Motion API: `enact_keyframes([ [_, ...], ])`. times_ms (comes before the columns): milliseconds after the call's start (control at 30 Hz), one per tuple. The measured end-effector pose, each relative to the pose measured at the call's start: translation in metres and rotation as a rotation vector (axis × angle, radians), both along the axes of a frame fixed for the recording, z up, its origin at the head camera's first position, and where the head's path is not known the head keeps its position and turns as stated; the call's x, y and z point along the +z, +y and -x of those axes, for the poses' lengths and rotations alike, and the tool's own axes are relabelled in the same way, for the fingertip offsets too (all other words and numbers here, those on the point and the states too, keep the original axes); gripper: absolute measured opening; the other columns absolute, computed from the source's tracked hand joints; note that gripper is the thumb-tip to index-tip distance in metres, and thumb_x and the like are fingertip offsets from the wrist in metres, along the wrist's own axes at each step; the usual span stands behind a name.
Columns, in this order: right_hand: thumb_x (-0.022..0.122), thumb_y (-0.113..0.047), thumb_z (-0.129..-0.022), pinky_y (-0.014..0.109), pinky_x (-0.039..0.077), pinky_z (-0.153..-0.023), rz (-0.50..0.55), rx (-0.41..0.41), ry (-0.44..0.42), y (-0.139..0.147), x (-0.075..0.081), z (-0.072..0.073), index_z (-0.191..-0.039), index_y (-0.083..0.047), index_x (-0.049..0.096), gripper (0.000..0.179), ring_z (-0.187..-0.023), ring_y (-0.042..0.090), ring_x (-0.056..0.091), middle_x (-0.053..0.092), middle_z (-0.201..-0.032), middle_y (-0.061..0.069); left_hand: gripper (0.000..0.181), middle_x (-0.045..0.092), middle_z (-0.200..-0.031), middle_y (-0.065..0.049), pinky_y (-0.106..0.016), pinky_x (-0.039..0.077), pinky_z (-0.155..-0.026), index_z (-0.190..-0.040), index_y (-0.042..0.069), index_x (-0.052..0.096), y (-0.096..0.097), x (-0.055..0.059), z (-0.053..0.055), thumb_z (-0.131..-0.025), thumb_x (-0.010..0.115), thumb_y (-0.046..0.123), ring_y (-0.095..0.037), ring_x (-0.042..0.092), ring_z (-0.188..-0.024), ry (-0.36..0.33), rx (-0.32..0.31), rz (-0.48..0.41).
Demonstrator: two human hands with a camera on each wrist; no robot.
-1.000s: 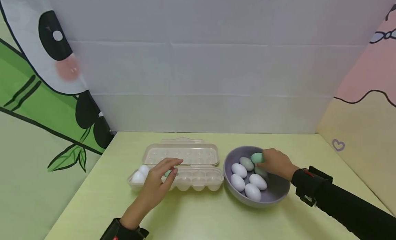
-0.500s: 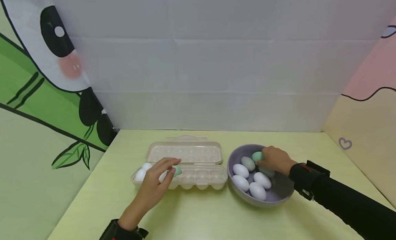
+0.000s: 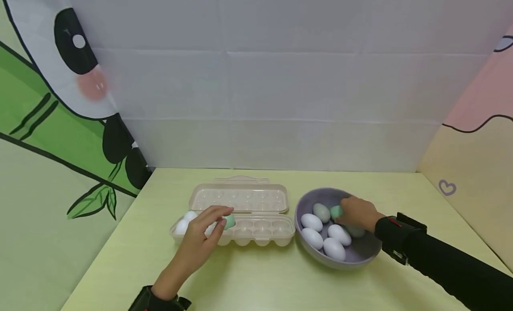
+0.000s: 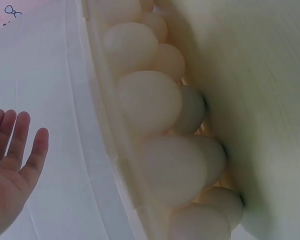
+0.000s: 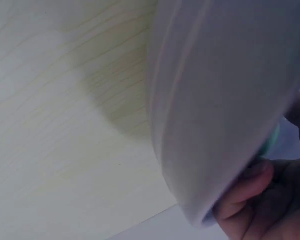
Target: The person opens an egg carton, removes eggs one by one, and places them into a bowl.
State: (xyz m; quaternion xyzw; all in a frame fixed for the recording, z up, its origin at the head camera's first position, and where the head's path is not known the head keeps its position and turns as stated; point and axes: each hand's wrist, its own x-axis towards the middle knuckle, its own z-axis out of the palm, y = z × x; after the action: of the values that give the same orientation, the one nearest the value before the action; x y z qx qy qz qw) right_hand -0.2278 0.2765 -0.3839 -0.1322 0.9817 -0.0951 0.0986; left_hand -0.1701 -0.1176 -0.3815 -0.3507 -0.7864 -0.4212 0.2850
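In the head view, my right hand (image 3: 358, 213) reaches into the purple-grey bowl (image 3: 320, 258) and pinches a green egg (image 3: 335, 212). Several white eggs (image 3: 334, 249) lie around it, with a grey-green egg (image 3: 321, 212) to its left and another partly under the hand. My left hand (image 3: 202, 233) hovers in front of the egg carton (image 3: 262, 239), holding nothing, its fingers relaxed. Past its fingertips a green egg (image 3: 230, 221) sits in the carton, and white eggs (image 3: 182, 227) fill the left end. The right wrist view has the bowl wall (image 5: 215, 100) hiding most of the pinched egg.
The carton's lid (image 3: 240, 198) lies folded back behind it. Both carton and bowl stand on a pale yellow table (image 3: 256, 280), bowl on the right, almost touching the carton. A white sheet (image 3: 260, 101) rises behind the table, with printed panels at either side.
My right hand has moved slightly toward me within the bowl, and the green egg in its fingers has shifted along with it. My left hand has barely moved. The head view has turned slightly.
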Motion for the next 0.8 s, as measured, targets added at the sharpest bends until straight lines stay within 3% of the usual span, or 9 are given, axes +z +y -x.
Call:
enact_keyframes([
  [167, 0.065, -0.030, -0.078, 0.032, 0.032, -0.050, -0.034, -0.005, -0.015, 0.001, 0.010, 0.002, -0.076, -0.011, 0.050, 0.024, -0.060, 0.016, 0.044, 0.047, -0.069, 0.002, 0.037, 0.059, -0.106, -0.004, -0.018, 0.044, -0.077, -0.110, 0.009, 0.058, -0.002, 0.002, 0.001, -0.078, 0.058, -0.010, -0.017, 0.056, -0.090, -0.012, 0.004, -0.003],
  [267, 0.064, -0.029, -0.079, 0.036, 0.040, -0.054, -0.021, 0.011, 0.024, 0.002, 0.024, 0.003, -0.092, -0.006, 0.055, 0.028, -0.071, 0.022, 0.052, 0.056, -0.084, 0.008, 0.038, 0.059, -0.108, -0.003, -0.022, 0.047, -0.073, -0.111, 0.011, 0.058, -0.003, 0.004, 0.002, -0.079, 0.057, -0.009, -0.016, 0.056, -0.088, -0.025, 0.003, -0.003],
  [367, 0.062, -0.028, -0.081, 0.039, 0.045, -0.060, 0.024, 0.035, 0.086, 0.002, 0.041, 0.001, -0.112, -0.002, 0.052, 0.041, -0.083, 0.026, 0.055, 0.057, -0.099, 0.013, 0.035, 0.058, -0.109, 0.000, -0.028, 0.049, -0.074, -0.112, 0.013, 0.057, -0.003, 0.006, 0.004, -0.082, 0.056, -0.007, -0.016, 0.055, -0.095, -0.060, 0.007, 0.011],
  [567, 0.057, -0.025, -0.084, 0.032, 0.038, -0.051, 0.128, 0.076, 0.125, -0.003, 0.067, -0.009, -0.116, -0.004, 0.049, 0.039, -0.063, 0.015, 0.046, 0.050, -0.077, 0.002, 0.034, 0.057, -0.110, 0.002, -0.036, 0.049, -0.072, -0.114, 0.016, 0.056, -0.005, 0.007, 0.013, -0.084, 0.055, -0.001, -0.017, 0.055, -0.096, -0.154, 0.076, 0.094],
  [800, 0.059, -0.023, -0.084, 0.031, 0.039, -0.054, 0.173, 0.112, 0.166, -0.010, 0.080, -0.025, -0.113, -0.010, 0.052, 0.033, -0.066, 0.014, 0.045, 0.050, -0.081, 0.000, 0.029, 0.056, -0.111, -0.002, -0.046, 0.047, -0.078, -0.114, 0.013, 0.056, -0.012, 0.007, 0.032, -0.086, 0.056, 0.005, -0.022, 0.053, -0.096, -0.335, 0.150, 0.268],
])
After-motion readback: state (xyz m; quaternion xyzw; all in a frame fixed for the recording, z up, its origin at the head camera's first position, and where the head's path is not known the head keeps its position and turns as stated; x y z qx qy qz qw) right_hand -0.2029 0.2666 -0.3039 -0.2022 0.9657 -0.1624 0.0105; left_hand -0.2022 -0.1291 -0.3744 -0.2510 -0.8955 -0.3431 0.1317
